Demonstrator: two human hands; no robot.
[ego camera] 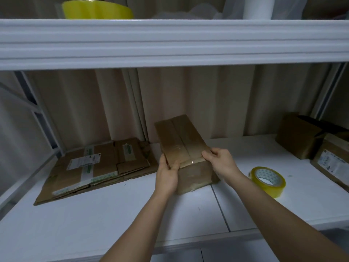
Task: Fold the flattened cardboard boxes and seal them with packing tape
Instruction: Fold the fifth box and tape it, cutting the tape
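Note:
A folded brown cardboard box (181, 140) stands on the white shelf (113, 210), its closed flaps facing up with clear tape along the middle seam. My left hand (167, 174) grips its near left corner, thumb on top. My right hand (220, 159) pinches the near right edge of the top. A roll of yellowish packing tape (268, 181) lies flat on the shelf to the right of the box, apart from both hands. A pile of flattened cardboard boxes (94, 167) with white and green labels lies to the left.
Two more cardboard boxes (300, 137) (332, 163) stand at the far right of the shelf. The upper shelf's white edge (170, 42) runs overhead, with a yellow tape roll (96, 9) on it. Beige panels close the back.

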